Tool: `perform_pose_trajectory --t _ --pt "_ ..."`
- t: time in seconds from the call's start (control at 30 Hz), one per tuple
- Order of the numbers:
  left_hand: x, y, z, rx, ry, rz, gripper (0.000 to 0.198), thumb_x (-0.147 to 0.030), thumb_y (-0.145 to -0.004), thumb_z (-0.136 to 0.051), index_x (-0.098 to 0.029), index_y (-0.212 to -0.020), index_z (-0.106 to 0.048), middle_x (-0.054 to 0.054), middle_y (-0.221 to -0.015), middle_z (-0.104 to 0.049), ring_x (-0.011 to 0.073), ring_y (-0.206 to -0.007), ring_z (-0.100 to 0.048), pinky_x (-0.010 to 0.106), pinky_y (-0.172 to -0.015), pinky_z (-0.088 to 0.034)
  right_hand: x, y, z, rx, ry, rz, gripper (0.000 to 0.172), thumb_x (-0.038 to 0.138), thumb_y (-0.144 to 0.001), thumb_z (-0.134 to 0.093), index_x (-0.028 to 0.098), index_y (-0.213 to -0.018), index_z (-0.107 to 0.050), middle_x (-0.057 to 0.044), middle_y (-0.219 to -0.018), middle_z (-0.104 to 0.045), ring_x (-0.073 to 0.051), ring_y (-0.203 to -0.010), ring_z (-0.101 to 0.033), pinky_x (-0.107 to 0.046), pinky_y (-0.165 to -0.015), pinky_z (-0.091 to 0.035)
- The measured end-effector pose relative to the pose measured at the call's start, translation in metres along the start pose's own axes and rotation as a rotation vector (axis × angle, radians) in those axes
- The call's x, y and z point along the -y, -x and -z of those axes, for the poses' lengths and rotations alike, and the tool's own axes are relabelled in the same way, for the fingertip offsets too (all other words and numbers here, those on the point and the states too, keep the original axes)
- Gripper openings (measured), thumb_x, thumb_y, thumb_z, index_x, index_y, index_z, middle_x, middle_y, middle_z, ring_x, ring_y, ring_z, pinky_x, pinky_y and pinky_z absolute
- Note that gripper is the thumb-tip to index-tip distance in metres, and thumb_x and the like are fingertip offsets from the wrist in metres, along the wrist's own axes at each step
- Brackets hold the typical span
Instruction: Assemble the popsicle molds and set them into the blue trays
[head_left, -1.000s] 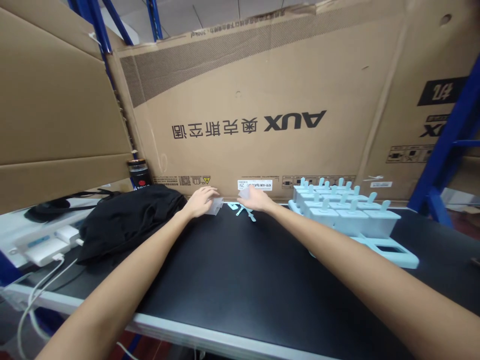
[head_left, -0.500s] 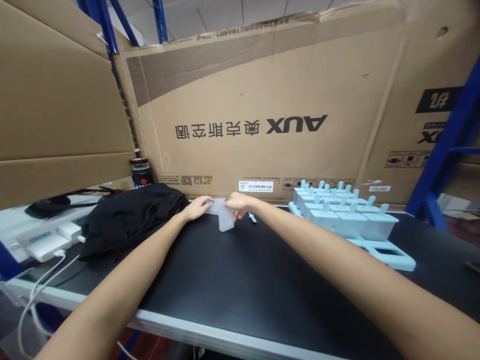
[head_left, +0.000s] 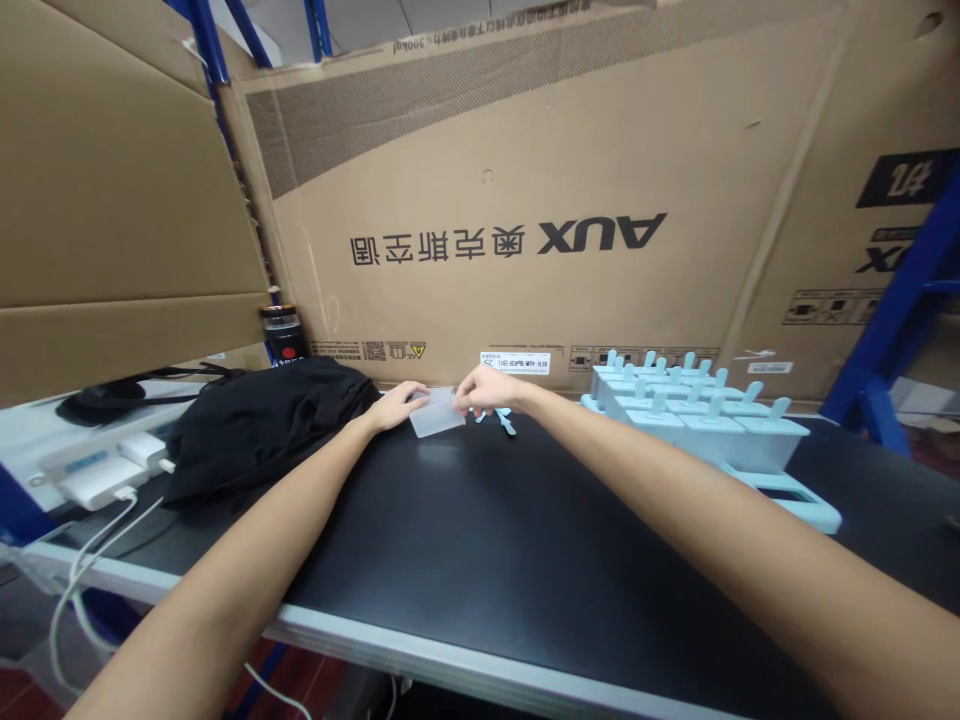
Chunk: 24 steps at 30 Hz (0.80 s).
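Observation:
A translucent white plastic box (head_left: 437,420) is on the black tabletop near the back, between my hands. My left hand (head_left: 396,406) grips its left side, thumb along the upper edge. My right hand (head_left: 484,391) has its fingers pinched together at the box's right edge; whether a separate flat piece is in them cannot be made out. Just beyond those fingers, a few light blue popsicle sticks (head_left: 507,424) lie on the table, partly hidden by the hand. To the right stands a light blue popsicle mold set (head_left: 709,435) with several sticks upright in it.
A black cloth bag (head_left: 262,425) lies left of my left arm, with a dark jar (head_left: 283,335) behind it. A white power strip (head_left: 97,475) and cables sit at the left edge. A large cardboard panel (head_left: 450,150) walls off the back; blue posts (head_left: 900,330) frame it.
The translucent flat piece that hung down from my right hand is no longer seen hanging; the box now shows broadside between the hands. More blue sticks show beside my right hand.

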<state>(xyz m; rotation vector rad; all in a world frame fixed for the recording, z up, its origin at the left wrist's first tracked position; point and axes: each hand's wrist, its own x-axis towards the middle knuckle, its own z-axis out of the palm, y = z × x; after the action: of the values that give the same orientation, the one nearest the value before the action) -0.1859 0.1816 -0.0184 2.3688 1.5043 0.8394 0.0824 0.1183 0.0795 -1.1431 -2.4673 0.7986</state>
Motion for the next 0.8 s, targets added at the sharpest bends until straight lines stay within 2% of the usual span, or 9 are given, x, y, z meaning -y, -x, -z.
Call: perform_pose_trajectory --t 0.13,0.27,0.33,0.43,0.5,0.63,0.8 --pt "-0.001 0.002 0.001 -0.006 0.074 0.016 0.055 -0.059 -0.082 -0.054 -0.023 -0.123 -0.061 0.007 -0.131 -0.063 0.0303 -0.122 -0.057 0.043 -0.107 -0.043 0.0 -0.01 0.009 -0.185 0.118 0.118 0.024 0.029 -0.082 -0.059 0.014 -0.09 -0.075 -0.005 -0.076 -0.07 -0.01 -0.065 -0.059 -0.02 -0.063 -0.044" --pt "0.003 0.003 -0.003 -0.063 0.16 0.063 0.066 -0.062 -0.082 -0.058 -0.021 -0.133 -0.049 0.011 -0.133 -0.06 0.03 -0.12 -0.06 0.045 -0.105 -0.046 -0.007 -0.023 0.008 -0.361 0.312 0.132 0.024 0.028 -0.087 -0.054 0.019 -0.096 -0.074 -0.006 -0.091 -0.072 -0.015 -0.085 -0.064 -0.025 -0.078 -0.044" --pt "0.006 0.003 -0.004 -0.095 0.205 0.064 0.074 -0.061 -0.081 -0.061 -0.021 -0.139 -0.04 0.015 -0.143 -0.051 0.0291 -0.12 -0.06 0.045 -0.103 -0.048 -0.012 -0.029 0.002 -0.387 0.418 0.111 0.022 0.027 -0.089 -0.054 0.019 -0.095 -0.074 -0.008 -0.094 -0.071 -0.02 -0.093 -0.064 -0.029 -0.082 -0.044" --pt "0.008 0.002 -0.004 -0.121 0.253 0.041 0.089 -0.058 -0.078 -0.068 -0.025 -0.148 -0.025 0.019 -0.154 -0.034 0.028 -0.116 -0.063 0.045 -0.098 -0.053 -0.018 -0.035 -0.014 -0.361 0.544 0.072 0.022 0.028 -0.094 -0.053 0.017 -0.097 -0.071 -0.01 -0.097 -0.07 -0.023 -0.1 -0.063 -0.035 -0.088 -0.045" --pt "0.008 0.003 -0.004 -0.115 0.262 0.012 0.085 -0.057 -0.078 -0.069 -0.027 -0.147 -0.03 0.017 -0.153 -0.033 0.0274 -0.116 -0.063 0.045 -0.098 -0.054 -0.02 -0.039 -0.024 -0.335 0.601 0.036 0.024 0.033 -0.097 -0.053 0.015 -0.104 -0.068 -0.009 -0.103 -0.068 -0.022 -0.101 -0.062 -0.04 -0.091 -0.047" --pt "0.008 0.003 -0.003 -0.109 0.229 -0.03 0.057 -0.058 -0.084 -0.06 -0.026 -0.131 -0.055 0.011 -0.148 -0.04 0.0281 -0.128 -0.054 0.043 -0.106 -0.049 -0.023 -0.045 -0.042 -0.295 0.657 -0.047 0.032 0.039 -0.096 -0.058 0.015 -0.117 -0.062 -0.008 -0.117 -0.062 -0.02 -0.105 -0.06 -0.043 -0.093 -0.051" --pt "0.011 0.001 -0.005 -0.113 0.149 -0.015 0.049 -0.057 -0.086 -0.056 -0.025 -0.122 -0.064 0.011 -0.147 -0.041 0.0293 -0.123 -0.057 0.044 -0.104 -0.05 -0.021 -0.049 -0.056 -0.258 0.634 -0.16 0.033 0.037 -0.095 -0.059 0.015 -0.121 -0.06 -0.009 -0.121 -0.06 -0.021 -0.105 -0.06 -0.042 -0.09 -0.053"
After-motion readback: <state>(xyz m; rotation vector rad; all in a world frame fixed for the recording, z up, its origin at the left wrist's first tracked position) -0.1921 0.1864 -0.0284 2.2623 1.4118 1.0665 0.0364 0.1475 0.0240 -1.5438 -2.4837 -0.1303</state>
